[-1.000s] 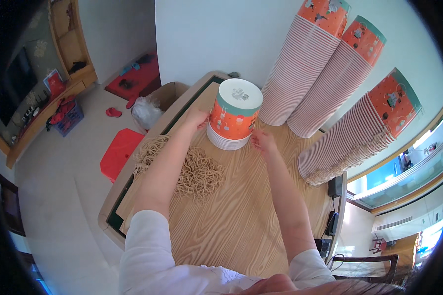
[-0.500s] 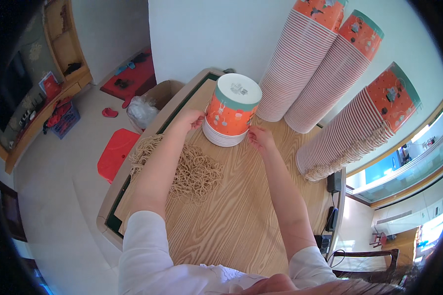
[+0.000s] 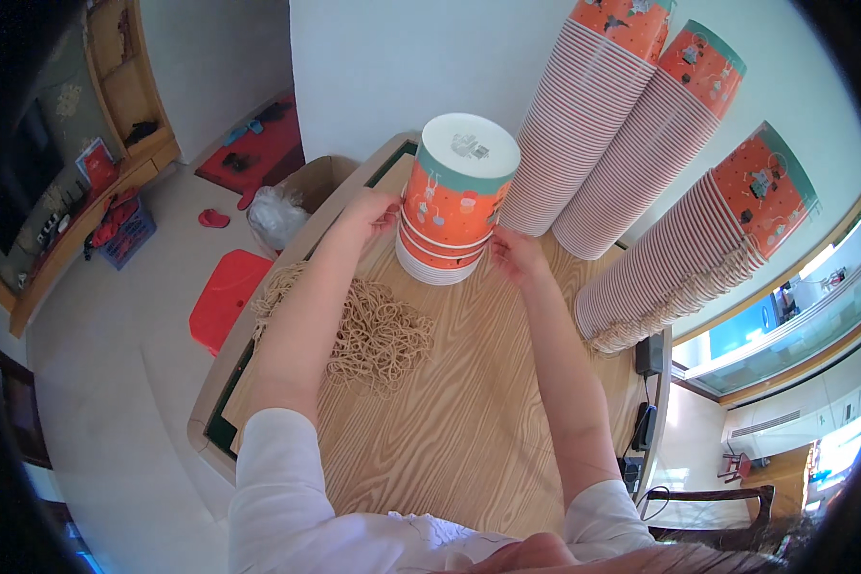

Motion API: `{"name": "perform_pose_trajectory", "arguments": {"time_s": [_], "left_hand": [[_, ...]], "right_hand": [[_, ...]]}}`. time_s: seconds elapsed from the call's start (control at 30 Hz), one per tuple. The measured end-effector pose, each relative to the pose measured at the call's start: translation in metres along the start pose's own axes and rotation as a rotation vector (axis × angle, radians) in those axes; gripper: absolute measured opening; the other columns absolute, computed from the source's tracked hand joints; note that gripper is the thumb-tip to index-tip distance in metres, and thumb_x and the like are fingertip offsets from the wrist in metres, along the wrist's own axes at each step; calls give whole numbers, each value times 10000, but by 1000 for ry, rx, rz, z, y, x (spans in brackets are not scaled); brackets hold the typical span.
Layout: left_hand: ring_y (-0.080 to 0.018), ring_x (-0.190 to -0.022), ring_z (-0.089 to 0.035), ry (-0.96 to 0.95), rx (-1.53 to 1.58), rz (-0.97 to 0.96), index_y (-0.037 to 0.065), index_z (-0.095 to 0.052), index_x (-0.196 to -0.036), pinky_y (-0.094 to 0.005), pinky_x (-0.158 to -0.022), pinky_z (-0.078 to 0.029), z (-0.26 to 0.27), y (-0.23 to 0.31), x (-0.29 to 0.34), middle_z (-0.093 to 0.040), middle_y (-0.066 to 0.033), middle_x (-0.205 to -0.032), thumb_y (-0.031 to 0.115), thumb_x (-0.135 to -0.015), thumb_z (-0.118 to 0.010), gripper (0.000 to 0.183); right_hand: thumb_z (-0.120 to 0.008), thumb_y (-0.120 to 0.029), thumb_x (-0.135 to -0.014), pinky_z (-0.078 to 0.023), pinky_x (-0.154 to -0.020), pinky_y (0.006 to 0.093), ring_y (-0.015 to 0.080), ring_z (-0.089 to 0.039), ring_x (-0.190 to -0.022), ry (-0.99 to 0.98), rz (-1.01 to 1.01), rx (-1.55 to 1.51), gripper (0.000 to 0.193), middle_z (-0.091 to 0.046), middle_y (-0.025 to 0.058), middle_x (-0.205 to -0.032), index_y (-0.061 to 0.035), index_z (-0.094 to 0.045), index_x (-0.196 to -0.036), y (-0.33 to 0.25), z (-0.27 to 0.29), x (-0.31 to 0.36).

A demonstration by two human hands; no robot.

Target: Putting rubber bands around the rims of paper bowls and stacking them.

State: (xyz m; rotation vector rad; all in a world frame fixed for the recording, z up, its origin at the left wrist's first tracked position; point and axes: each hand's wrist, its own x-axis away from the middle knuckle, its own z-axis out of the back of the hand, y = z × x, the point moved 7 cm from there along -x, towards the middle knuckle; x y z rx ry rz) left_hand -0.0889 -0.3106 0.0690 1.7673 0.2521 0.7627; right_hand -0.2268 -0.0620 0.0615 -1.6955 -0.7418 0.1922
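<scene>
A short stack of upside-down paper buckets (image 3: 454,206), orange with a green band and white base, stands at the table's far side. My left hand (image 3: 378,212) is closed at the left side of the upper bucket, near its rim. On the opposite side my right hand (image 3: 518,254) pinches at the rim, its fingertips partly hidden. Between the hands, the upper buckets sit raised, with orange strips showing between their white rims. Beside my left forearm lies a loose heap of beige cord (image 3: 383,335), partly covered by that arm.
Two tall stacks of similar buckets (image 3: 574,124) lean near the wall. Another stack (image 3: 679,258), with beige cord along its side, stands at the right. Black adapters (image 3: 649,354) sit by the table's right edge. A red stool (image 3: 228,298) and a cardboard box (image 3: 325,182) are beyond the left edge.
Both hands have risen slightly with the upper buckets, which have shifted up and a little right. Orange strips now show between rims that were pressed close together.
</scene>
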Motion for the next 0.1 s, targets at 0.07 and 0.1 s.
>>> {"name": "perform_pose_trajectory", "arguments": {"time_s": [0.07,0.1], "left_hand": [[-124,-587,-537,56,-33,-61,57,-589,-786,-289,-524,-466,0,20,11,-584,-30,-706,114,-818,-654,92],[-137,-594,-551,31,-7,-83,58,-590,-824,-293,-547,-477,-1,28,16,-595,-31,-724,126,-823,-662,99]], "right_hand": [[-609,-136,-890,-454,-493,254,113,-539,-611,-66,0,-30,97,-583,9,-732,-44,-605,-858,-15,-8,7],[-633,-164,-878,-475,-541,246,112,-545,-616,-100,30,-40,130,-587,9,-733,-43,-604,-917,-22,-9,6]]}}
